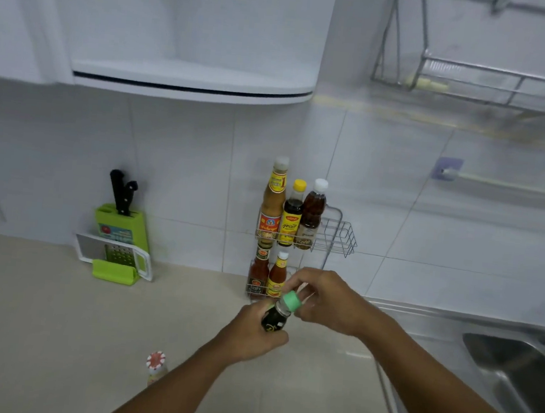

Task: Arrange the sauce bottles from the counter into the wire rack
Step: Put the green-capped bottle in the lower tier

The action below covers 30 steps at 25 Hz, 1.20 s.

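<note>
A two-tier wire rack (341, 236) stands against the tiled wall. Its top tier holds three bottles: a tall tan one (273, 203), a dark one with a yellow cap (292, 215) and a reddish one with a white cap (312, 213). The lower tier holds two red sauce bottles (266, 272). In front of the rack I hold a dark bottle with a green cap (279, 313), tilted. My left hand (252, 334) grips its body. My right hand (325, 301) is closed around the cap end. A small bottle with a red-white cap (156, 365) stands on the counter (37, 317) by my left forearm.
A green knife block (121, 221) with black knives and a grater (113, 254) stand at the wall to the left. A steel sink (515, 369) lies to the right. A white shelf (193, 79) and a metal dish rack (493, 81) hang overhead.
</note>
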Available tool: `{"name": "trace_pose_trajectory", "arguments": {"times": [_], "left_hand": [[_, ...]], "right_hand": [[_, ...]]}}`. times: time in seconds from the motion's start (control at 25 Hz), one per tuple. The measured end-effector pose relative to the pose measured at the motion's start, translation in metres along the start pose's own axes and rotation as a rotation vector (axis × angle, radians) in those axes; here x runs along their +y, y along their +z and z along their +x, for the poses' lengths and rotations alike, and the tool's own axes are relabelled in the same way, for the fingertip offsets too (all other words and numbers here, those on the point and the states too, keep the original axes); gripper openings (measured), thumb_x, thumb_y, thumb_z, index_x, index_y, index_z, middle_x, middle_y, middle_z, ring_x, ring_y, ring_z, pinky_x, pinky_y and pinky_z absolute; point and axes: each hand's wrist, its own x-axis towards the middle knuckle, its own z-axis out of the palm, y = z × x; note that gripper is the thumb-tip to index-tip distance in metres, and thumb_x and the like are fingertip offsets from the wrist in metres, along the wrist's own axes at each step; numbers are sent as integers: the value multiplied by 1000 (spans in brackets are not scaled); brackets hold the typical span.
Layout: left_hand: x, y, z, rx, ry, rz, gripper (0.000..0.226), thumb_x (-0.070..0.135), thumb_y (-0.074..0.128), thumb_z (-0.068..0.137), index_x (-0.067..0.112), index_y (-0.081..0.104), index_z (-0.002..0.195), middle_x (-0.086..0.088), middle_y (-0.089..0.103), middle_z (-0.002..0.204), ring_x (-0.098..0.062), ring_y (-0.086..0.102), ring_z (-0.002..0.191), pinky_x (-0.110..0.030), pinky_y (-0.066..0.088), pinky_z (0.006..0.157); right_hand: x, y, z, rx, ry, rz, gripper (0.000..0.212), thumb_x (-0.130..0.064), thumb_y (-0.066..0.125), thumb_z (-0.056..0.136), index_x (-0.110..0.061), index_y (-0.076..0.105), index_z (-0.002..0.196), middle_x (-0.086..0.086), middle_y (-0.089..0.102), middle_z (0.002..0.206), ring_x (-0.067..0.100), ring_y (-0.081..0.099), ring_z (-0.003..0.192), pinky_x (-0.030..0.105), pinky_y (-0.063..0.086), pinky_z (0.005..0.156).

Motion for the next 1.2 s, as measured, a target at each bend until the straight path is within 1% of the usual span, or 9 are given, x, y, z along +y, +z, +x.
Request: {"name": "trace_pose_trajectory", "arguments": {"times": [0.28,0.48,0.64,0.72,0.8,0.92,1.0,1.12,1.2], "left_hand": [[32,-14,7,-185,-91,-148,15,6,64,65,19,57,67,-11,57,58,-27,57,49,-38,50,56],[43,-19,4,-262,-52,-112,19,2,59,63,20,56,59,-17,52,56,-30,51,46,-39,48,55],[49,-10,10,-75,4,-21,21,14,67,67,34,63,73,-4,56,60,-23,53,48,-33,48,50],[53,-8,12,-56,10,-43,25,13,67,68,38,62,68,-2,55,60,-24,54,50,-32,47,50],[55,-12,13,-135,-21,-184,22,5,63,67,27,60,65,-11,55,58,-27,53,49,-38,47,55],[63,-27,16,-334,-125,-461,11,-2,55,64,8,53,70,-18,50,56,-25,52,45,-38,45,57],[71,-37,18,-463,-182,-562,12,-2,48,66,7,51,74,-16,47,54,-22,50,44,-30,44,53],[80,-46,26,-521,-181,-513,11,0,48,69,3,49,79,-15,49,53,-22,50,43,-30,47,51],[87,-45,30,-327,-134,-147,19,8,59,71,-2,52,85,-12,56,59,-25,55,48,-41,51,57]], "right_hand": [[-17,-26,12,-110,-200,-171,34,2,79,82,-20,79,108,-4,75,107,11,71,95,33,62,86],[-32,-48,15,-286,-32,-171,26,-31,84,83,-18,81,105,-2,81,83,10,75,68,32,64,77],[-36,-40,14,-226,276,-59,76,-70,47,94,-2,73,74,18,73,61,23,61,42,30,56,52],[-36,-34,16,-200,344,-141,92,-83,28,90,-6,70,61,13,65,51,19,55,37,30,55,58],[-37,-37,18,-193,349,-141,99,-90,20,84,-10,77,71,8,71,56,20,62,44,34,59,69],[-35,-46,22,-131,146,112,52,-68,57,90,-23,77,106,0,77,80,22,72,61,34,57,66],[-36,-50,23,-67,-20,137,27,-43,71,92,-17,76,100,-6,69,72,9,65,58,29,53,61],[-35,-46,28,65,-86,-61,50,-50,60,98,-16,57,62,-7,49,54,5,47,49,27,39,55],[-36,-39,32,109,57,-174,57,-54,49,100,-20,47,54,-5,45,52,9,46,53,31,36,56]]}}
